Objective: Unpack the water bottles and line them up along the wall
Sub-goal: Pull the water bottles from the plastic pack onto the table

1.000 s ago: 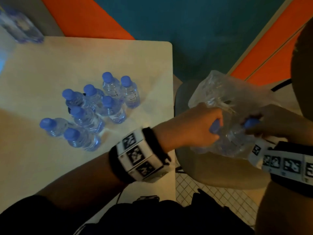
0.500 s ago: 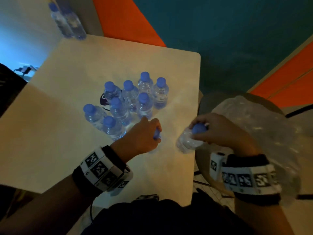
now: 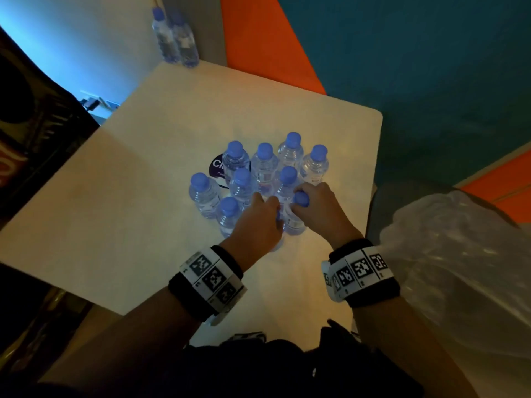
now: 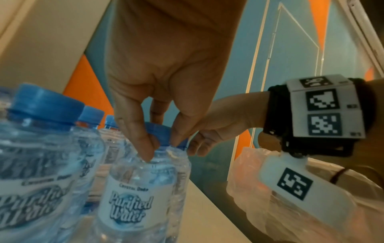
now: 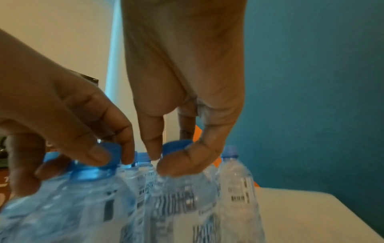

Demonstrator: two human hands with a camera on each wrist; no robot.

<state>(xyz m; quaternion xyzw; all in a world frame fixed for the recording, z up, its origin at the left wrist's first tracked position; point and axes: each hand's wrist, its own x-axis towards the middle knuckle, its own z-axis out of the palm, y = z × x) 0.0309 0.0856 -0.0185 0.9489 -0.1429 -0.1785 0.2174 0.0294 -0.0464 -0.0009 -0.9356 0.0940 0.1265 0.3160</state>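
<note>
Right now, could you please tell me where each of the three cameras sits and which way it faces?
Head: worn on the head, facing down at the table, bottle cluster and plastic wrap; both forearms, left hand and right hand show.
Left wrist: looks along the left hand's fingers pinching a bottle cap; the right wrist shows.
Right wrist: looks along the right hand's fingers on another cap; the left hand shows.
Shared: both wrist views show both hands and the cluster.
</note>
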